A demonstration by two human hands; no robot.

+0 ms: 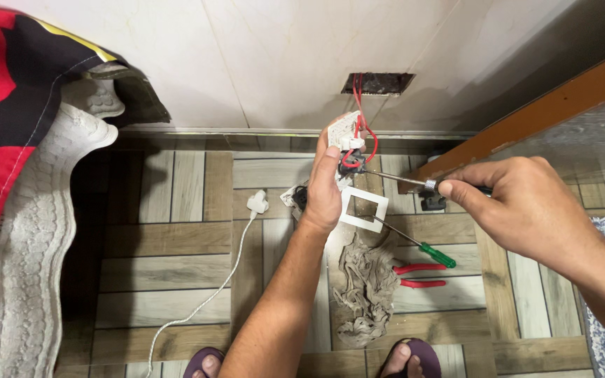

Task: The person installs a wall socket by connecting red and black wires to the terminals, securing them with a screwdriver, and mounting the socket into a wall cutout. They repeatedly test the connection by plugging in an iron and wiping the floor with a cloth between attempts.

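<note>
My left hand (324, 183) holds a white electrical socket (344, 131) up in front of the wall. Red wires (360, 112) run from the socket into a rectangular hole in the wall (378, 83). My right hand (516, 198) grips a screwdriver (400, 179) whose tip touches the back of the socket, near a black part and the red wires. Below the socket, a white square frame plate (364, 209) lies on the tiled floor.
A green-handled screwdriver (425, 250), red-handled pliers (420, 276) and a crumpled grey rag (365, 290) lie on the floor. A white plug with cord (256, 204) lies to the left. Red-and-black fabric (8, 91) hangs at left, a wooden door frame (526, 115) at right. My sandalled feet (414, 358) show below.
</note>
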